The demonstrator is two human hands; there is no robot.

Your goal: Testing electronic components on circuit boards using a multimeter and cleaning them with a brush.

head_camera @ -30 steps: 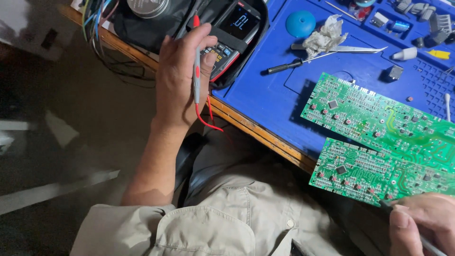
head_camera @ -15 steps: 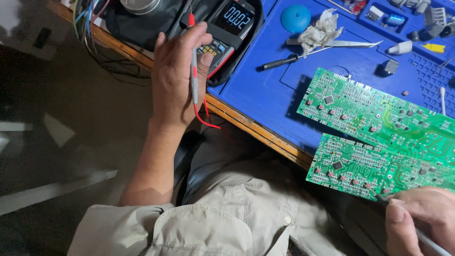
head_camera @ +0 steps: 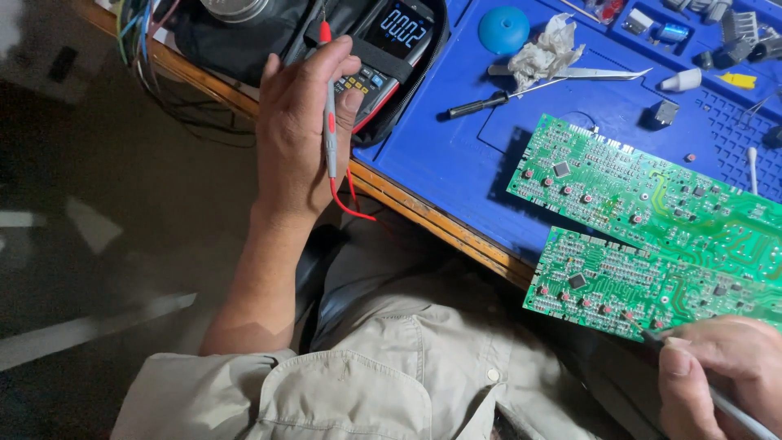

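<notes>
My left hand (head_camera: 297,134) holds a thin grey and red test probe (head_camera: 329,122) with a red lead, its fingers resting on the buttons of a black digital multimeter (head_camera: 389,41) with a lit display. At the lower right my right hand (head_camera: 721,379) grips a second slim probe (head_camera: 652,336), whose tip touches the near green circuit board (head_camera: 643,281). That board overhangs the bench edge. A second green circuit board (head_camera: 652,191) lies just behind it on the blue work mat (head_camera: 456,147).
On the mat lie a black screwdriver (head_camera: 481,103), tweezers (head_camera: 586,73), a crumpled tissue (head_camera: 542,53), a blue dome (head_camera: 503,28) and several small parts. Bundled coloured wires (head_camera: 142,33) hang at the far left. The wooden bench edge (head_camera: 423,216) runs diagonally above my lap.
The view has shifted slightly. My left hand stays on the multimeter with its probe while the display reading changes. My right hand has moved up a little, its probe on the near board.
</notes>
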